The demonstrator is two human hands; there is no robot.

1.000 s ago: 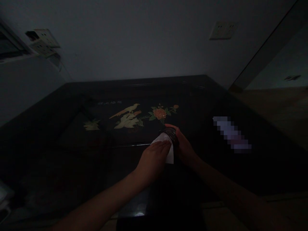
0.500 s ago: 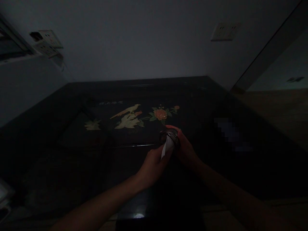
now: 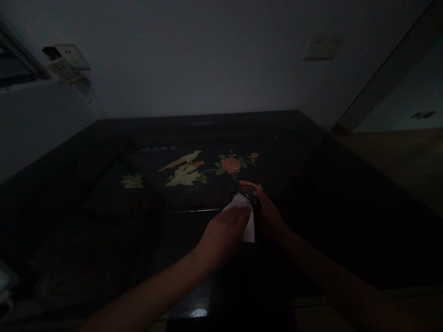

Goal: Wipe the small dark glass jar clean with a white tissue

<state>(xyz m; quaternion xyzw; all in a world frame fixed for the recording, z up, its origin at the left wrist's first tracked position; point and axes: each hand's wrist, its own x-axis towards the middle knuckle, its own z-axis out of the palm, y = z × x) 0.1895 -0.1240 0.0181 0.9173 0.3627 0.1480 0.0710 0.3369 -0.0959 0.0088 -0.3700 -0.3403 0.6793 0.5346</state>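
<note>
Dark-rimmed object [image 3: 249, 191] sits between four and five o'clock, just off the middle of the view, held up over the black table [image 3: 187, 240]; the gloom and the fingers hide too much of it to say what it is. From the left, one pale item [image 3: 5, 286] is cut off by the edge at eight o'clock, and one framed panel [image 3: 17, 64] is cropped at ten. Beside that panel are two socket plates [image 3: 72, 55], any print on them unreadable. Between nine and ten runs a row of four small characters [image 3: 159, 148]: the second reads 上, the last 花, the others are too blurred. Below them the table's picture shows one bird [image 3: 183, 159], then one large orange flower [image 3: 230, 165] with a smaller round bloom [image 3: 254, 155] to its right. At six o'clock the left hand [image 3: 223, 233] has its fingers closed over one white sheet [image 3: 249, 230], pressed to the object and partly covered by that hand. Toward five, the right hand [image 3: 271, 214] curls round the object's far side, its lower fingers lost in shadow. One more socket plate [image 3: 321, 47] is dim at one o'clock.
</note>
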